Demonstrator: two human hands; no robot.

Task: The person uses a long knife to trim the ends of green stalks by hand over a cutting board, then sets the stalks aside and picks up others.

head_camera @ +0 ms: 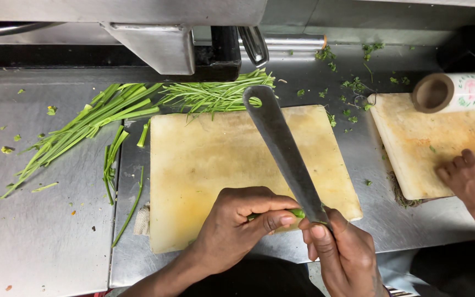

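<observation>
My right hand (343,254) grips the handle end of a large steel cleaver (282,147) whose blade points away from me, edge-on, over a pale yellow cutting board (215,165). My left hand (237,225) pinches a short green stalk piece (297,213) against the blade near its heel, at the board's near edge. A pile of thin slit green strips (215,94) lies along the board's far edge. Whole long green stalks (89,124) lie to the left on the steel counter.
A second cutting board (430,143) lies to the right, with another person's hand (468,179) on its near edge and a roll of wrap (457,92) on its far side. Green scraps (353,85) dot the steel counter (39,220). A steel machine (155,47) stands behind.
</observation>
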